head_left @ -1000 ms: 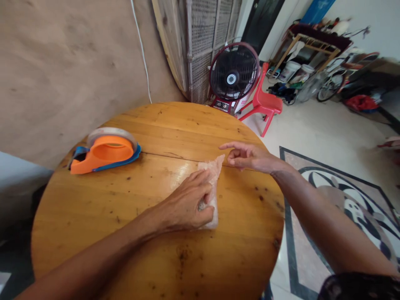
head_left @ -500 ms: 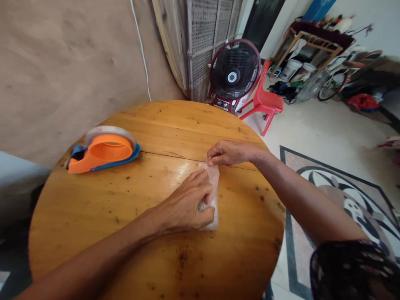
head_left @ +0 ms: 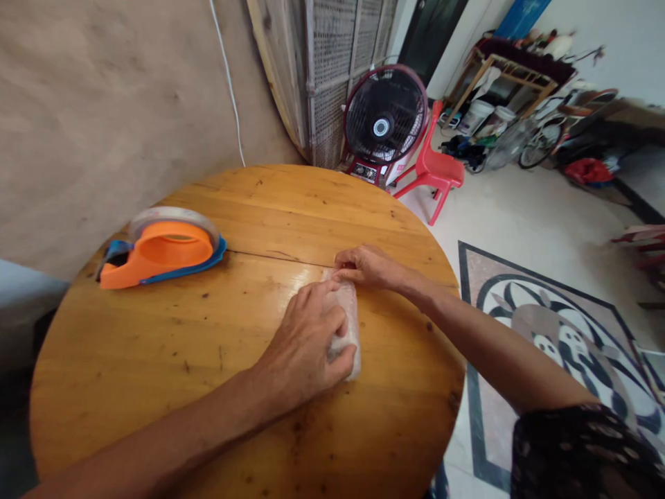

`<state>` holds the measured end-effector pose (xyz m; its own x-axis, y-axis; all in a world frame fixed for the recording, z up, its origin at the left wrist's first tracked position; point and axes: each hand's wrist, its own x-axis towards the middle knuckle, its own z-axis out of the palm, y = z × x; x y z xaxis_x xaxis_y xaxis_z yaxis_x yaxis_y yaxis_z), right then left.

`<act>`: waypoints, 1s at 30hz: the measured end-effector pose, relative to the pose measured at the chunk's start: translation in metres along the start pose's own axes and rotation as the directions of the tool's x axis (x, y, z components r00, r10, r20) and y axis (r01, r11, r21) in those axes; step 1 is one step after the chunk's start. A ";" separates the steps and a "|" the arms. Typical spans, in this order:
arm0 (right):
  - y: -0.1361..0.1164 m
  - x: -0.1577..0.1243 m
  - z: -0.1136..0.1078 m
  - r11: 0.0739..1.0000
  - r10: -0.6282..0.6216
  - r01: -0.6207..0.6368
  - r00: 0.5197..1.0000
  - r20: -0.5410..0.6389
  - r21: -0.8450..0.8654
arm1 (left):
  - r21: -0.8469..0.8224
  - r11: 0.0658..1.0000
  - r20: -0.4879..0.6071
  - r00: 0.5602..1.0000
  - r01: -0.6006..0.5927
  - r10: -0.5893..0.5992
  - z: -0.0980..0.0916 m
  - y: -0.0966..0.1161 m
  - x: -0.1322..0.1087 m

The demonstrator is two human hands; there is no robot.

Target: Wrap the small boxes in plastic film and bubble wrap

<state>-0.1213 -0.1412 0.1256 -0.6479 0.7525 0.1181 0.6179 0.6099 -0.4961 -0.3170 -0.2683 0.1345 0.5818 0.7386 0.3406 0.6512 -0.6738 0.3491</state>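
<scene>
A small packet in clear bubble wrap [head_left: 352, 305] lies on the round wooden table [head_left: 249, 430]. My left hand [head_left: 309, 333] rests over its left side, fingers curled and thumb along the near part, holding it down. At the packet's far end, my right hand [head_left: 359, 265] pinches the edge of the wrap between thumb and forefinger. What is inside the wrap cannot be made out. To the left stands an orange and blue tape dispenser [head_left: 166, 249] with a roll of tape on it, apart from both hands.
Beyond the table's far edge stand a dark red fan [head_left: 385, 114] and a red plastic chair [head_left: 439, 170]. A woven panel [head_left: 335, 83] leans by the wall. A panda-patterned floor inlay [head_left: 561, 346] lies to the right.
My right hand has shifted slightly left and turned at the wrap's far end, still pinching it. My left hand stays on the packet. The whole view has drifted slightly.
</scene>
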 end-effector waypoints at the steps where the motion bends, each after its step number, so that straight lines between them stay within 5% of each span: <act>1: -0.001 -0.001 0.002 1.000 0.008 -0.008 1.000 -0.007 -0.029 | 0.045 0.998 -0.019 0.999 -0.033 0.034 0.000 0.001 -0.001; 5: -0.007 -0.002 0.006 0.986 0.081 -0.090 0.994 -0.068 -0.138 | 0.153 0.975 -0.011 0.987 -0.159 0.163 -0.003 0.004 -0.001; 8: -0.010 -0.007 0.009 0.976 0.124 -0.149 0.979 -0.159 -0.157 | 0.129 0.983 0.070 0.990 -0.132 0.124 -0.004 0.005 -0.001; 14: -0.012 -0.034 0.012 0.955 0.295 -0.286 0.902 -0.316 0.076 | 0.102 0.993 0.141 0.989 -0.061 0.046 -0.003 0.005 -0.001; 23: -0.011 -0.017 0.031 0.817 0.402 -0.278 0.903 -0.153 0.505 | 0.094 0.994 0.122 0.991 -0.064 0.052 -0.002 0.004 -0.002; 30: -0.019 -0.009 0.025 0.745 0.358 -0.261 0.933 -0.037 0.613 | 0.114 0.989 0.081 0.993 -0.098 0.089 -0.001 0.004 -0.004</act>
<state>-0.1381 -0.1658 0.1125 -0.3667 0.9297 -0.0353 0.3569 0.1055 -0.9282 -0.3171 -0.2740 0.1351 0.6749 0.6749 0.2983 0.6425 -0.7363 0.2120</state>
